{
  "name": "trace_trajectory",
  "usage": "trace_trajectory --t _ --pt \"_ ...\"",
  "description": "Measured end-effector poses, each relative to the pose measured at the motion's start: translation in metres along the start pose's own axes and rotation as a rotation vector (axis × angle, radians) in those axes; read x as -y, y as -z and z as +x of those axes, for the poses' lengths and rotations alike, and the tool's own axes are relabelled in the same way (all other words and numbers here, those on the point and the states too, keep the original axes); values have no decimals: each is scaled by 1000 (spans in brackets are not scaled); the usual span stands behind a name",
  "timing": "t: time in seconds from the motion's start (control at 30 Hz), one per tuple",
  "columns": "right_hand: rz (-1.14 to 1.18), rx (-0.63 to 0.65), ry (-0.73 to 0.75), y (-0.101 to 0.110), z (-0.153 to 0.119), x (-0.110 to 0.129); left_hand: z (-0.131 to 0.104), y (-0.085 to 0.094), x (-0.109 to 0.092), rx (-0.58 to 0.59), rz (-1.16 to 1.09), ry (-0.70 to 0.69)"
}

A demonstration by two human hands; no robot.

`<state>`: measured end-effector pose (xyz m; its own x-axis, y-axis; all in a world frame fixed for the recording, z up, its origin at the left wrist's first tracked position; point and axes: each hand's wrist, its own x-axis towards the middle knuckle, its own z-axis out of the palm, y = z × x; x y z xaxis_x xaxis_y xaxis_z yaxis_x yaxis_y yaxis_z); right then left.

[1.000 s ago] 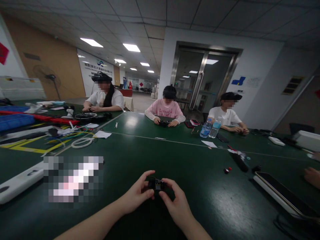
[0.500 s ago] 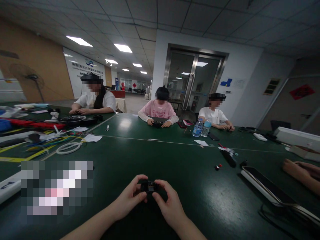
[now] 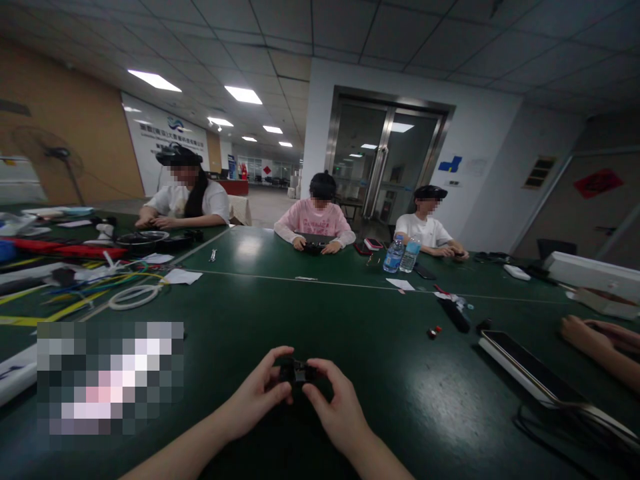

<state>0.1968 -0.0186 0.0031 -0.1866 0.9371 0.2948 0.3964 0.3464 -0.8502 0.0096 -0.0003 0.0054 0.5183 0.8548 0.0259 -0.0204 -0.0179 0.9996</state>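
A small black part (image 3: 299, 375) is held between both hands, just above the dark green table (image 3: 240, 320) at the bottom centre. My left hand (image 3: 263, 387) grips its left side with thumb and fingers. On its right side, the thumb and forefinger of my right hand (image 3: 333, 393) close on it. The fingers hide much of the part, and its details are too small to make out. A small red and black piece (image 3: 434, 331) lies on the table to the right of my hands.
Cables and a white coil (image 3: 135, 297) lie at left, near a blurred patch. Two water bottles (image 3: 393, 255) stand across the table. A phone on a white box (image 3: 530, 367) lies at right, beside another person's hands (image 3: 590, 337). Three people sit opposite.
The whole view has shifted slightly. Both hands keep hold of the black part, almost unchanged in pose.
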Motion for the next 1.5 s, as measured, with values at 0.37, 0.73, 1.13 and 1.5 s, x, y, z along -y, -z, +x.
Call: trace_trajectory --t 0.37,0.73,1.13,1.5 --pt "-10 16 -7 1 0 2 0 3 6 5 3 -5" --pt "10 -6 77 1 1 -1 1 1 5 -21 -3 0" --pt "-20 68 5 2 1 5 1 0 5 55 -31 -12" --pt "-15 83 -23 2 1 10 -1 3 6 79 -13 -18"
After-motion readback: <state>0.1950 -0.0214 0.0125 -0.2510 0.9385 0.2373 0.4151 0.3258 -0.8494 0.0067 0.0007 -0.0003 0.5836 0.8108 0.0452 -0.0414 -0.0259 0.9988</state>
